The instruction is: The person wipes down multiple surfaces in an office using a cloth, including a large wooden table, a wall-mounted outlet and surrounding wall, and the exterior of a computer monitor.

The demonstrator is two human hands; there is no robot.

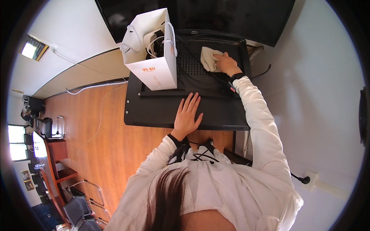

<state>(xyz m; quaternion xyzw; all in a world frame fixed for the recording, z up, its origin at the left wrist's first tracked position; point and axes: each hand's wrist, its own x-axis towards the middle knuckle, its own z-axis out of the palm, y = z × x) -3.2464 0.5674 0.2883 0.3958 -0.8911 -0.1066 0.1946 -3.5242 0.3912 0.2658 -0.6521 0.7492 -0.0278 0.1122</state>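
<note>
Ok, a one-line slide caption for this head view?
Right hand presses a pale cloth on a black stand; left hand rests flat beside a white paper bag.

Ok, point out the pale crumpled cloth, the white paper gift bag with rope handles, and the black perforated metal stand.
Pale crumpled cloth (208, 58): head view, on its bare left half.
White paper gift bag with rope handles (156, 75): head view, front face.
Black perforated metal stand (154, 109): head view, bare front-left top.
</note>
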